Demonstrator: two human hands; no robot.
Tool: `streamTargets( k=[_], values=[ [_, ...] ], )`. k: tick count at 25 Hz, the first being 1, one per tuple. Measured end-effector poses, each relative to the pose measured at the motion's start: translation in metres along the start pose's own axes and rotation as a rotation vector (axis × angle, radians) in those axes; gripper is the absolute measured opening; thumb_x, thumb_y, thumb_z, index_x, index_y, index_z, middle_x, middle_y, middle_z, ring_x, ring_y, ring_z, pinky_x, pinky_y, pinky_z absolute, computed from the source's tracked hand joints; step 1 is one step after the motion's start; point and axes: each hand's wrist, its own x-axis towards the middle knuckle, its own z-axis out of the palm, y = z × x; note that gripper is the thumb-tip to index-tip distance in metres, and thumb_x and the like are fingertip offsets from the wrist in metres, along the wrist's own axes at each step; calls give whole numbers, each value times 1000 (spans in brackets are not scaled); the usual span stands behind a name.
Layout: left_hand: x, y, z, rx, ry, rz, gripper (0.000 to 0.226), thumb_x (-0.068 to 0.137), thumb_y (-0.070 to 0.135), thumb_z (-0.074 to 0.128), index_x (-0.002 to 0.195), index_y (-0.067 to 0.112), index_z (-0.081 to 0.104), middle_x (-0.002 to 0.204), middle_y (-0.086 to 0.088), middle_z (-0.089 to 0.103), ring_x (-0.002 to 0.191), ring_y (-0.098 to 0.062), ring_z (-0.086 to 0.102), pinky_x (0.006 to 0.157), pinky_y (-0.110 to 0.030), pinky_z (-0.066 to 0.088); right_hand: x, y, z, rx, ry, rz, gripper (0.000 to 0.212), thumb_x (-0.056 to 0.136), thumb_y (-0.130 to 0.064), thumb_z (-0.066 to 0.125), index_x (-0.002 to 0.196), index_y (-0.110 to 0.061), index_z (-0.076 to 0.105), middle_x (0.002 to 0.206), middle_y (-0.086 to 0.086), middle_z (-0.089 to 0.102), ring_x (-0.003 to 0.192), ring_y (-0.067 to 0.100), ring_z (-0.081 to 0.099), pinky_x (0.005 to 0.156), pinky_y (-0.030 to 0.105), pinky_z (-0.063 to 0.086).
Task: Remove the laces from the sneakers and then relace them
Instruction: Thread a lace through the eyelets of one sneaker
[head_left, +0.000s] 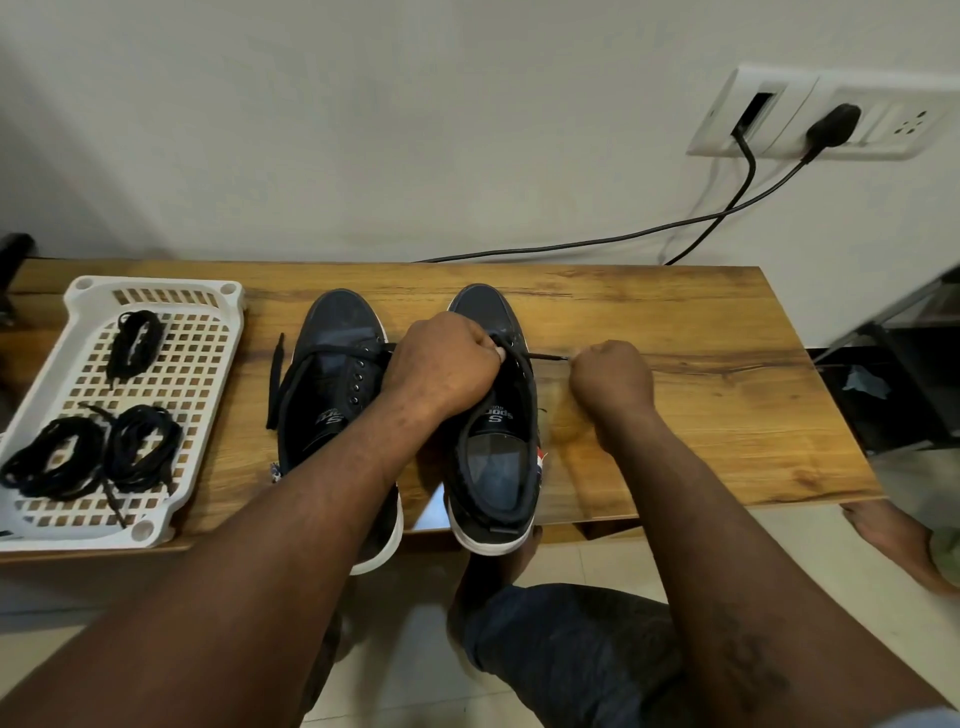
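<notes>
Two dark sneakers with white soles stand side by side on the wooden table (675, 322), toes pointing away from me. The left sneaker (337, 332) has a loose black lace (275, 384) hanging over its left side. The right sneaker (493, 467) sits under my left hand (447, 364), whose curled fingers grip its upper near the front eyelets. My right hand (613, 379) is to the right of that shoe and pinches the black lace end (545, 357), pulled taut out of an eyelet.
A white perforated tray (208, 364) at the table's left holds three bundles of black laces (135, 343). Black cables (571, 244) run from a wall socket (821, 114) down behind the table. A dark shelf (904, 384) stands at the right. My knee and feet are below the front edge.
</notes>
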Motion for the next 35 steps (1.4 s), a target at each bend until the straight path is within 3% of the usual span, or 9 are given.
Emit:
streamTargets(
  k=[2,6,11,14,17,21,28,32,35],
  values=[
    [1,-1,-2,-11,-11,3,24,96,29,69,74,27,76,93,9,77,88,-11,67,82,-31,53,1,5,-5,-176,69,-115,19,101,-25,59,111,-11,67,103,7,67,91,24,62,77,39,54],
    [1,-2,-1,5,-8,17,22,96,25,66,77,25,77,86,9,75,83,-10,67,77,-30,52,-11,-10,3,-77,-68,-396,12,94,-37,72,105,-31,71,118,-2,65,107,18,61,90,39,53],
    [2,-3,-1,35,-11,53,24,95,26,65,72,30,72,88,10,75,84,-11,67,77,-30,52,-12,-12,12,-169,-73,-461,19,97,-26,70,80,-34,66,106,-6,68,101,18,64,80,35,51],
    [2,-3,-1,38,-7,55,22,95,26,66,74,28,73,90,11,75,86,-12,67,81,-33,55,-11,-8,13,-239,-103,-479,23,98,-24,68,80,-37,61,108,-5,62,112,25,57,91,44,52],
    [2,-4,-2,24,-14,53,22,94,27,68,73,24,75,86,12,74,84,-11,67,82,-34,57,-13,-7,9,-463,-94,-478,11,101,-21,58,104,-27,66,122,3,55,123,29,46,98,45,47],
    [0,-4,-11,-36,-3,43,21,92,34,75,75,22,77,86,15,74,87,-10,68,81,-30,53,-9,2,-8,-727,12,-278,33,103,-29,59,134,-17,59,144,12,48,135,35,40,105,52,45],
    [0,-4,-11,-10,-12,55,22,93,32,72,73,23,75,86,11,75,85,-12,68,82,-35,57,-19,-15,3,-411,-43,-585,13,99,-26,65,107,-35,68,126,-2,56,125,25,43,101,47,45],
    [2,-5,-17,-61,-32,60,20,94,30,73,77,22,78,93,14,76,88,-8,68,80,-31,54,-11,0,1,-758,35,-444,32,101,-32,60,133,-28,61,136,5,54,130,31,44,101,51,46],
    [2,-5,-20,-34,-37,81,22,96,29,71,75,24,76,95,16,75,86,-5,67,75,-28,49,-6,7,-8,-685,7,-289,35,101,-31,62,136,-28,61,141,8,51,133,34,42,105,53,44]
  ],
)
